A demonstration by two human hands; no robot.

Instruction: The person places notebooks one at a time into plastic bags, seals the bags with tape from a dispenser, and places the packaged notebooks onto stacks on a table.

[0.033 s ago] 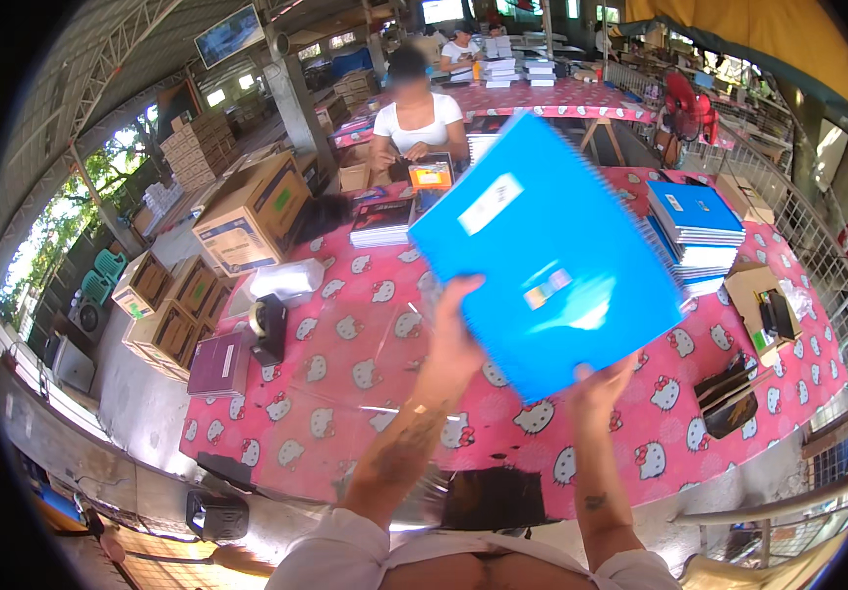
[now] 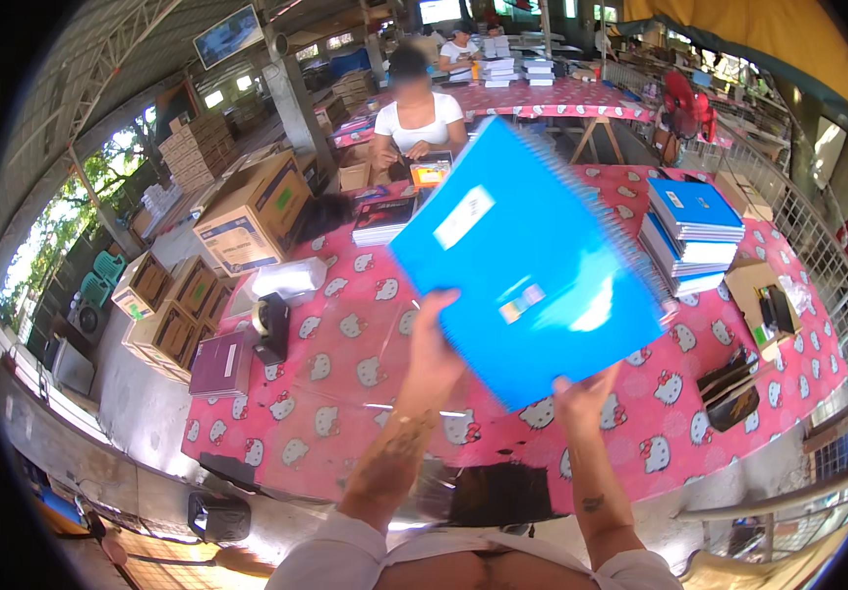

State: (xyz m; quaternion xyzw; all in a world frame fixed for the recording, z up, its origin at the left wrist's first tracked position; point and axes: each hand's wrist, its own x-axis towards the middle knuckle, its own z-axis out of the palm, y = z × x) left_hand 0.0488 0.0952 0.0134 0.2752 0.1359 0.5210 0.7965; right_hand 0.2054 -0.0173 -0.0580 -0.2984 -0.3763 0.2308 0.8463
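Up above a table spread with a pink plastic cloth patterned with white cat faces (image 2: 345, 393), a person is holding a large blue spiral-bound notebook with a glossy cover (image 2: 532, 265) in both bare hands. Starting at the far left, open brown cardboard cartons (image 2: 163, 305) are sitting on the ground beside the table, and a bigger brown cardboard box with blue printing (image 2: 252, 211) is resting at the table's left corner. A black tape dispenser (image 2: 271, 324) is standing on the cloth just beside a dark maroon flat book (image 2: 219, 362). The left hand (image 2: 434, 339) is gripping the notebook's lower left edge, fingers closed round it with the thumb lying on the cover. The notebook is tilting in the air, clear of the cloth, its wire spine running along the upper right edge. The right hand (image 2: 586, 393) is pinching the lower corner, fingers curled behind the cover. Across the table another person in a white top (image 2: 419, 123) is sitting. Farther right, a stack of blue-covered notebooks (image 2: 691, 236) is lying on the cloth.
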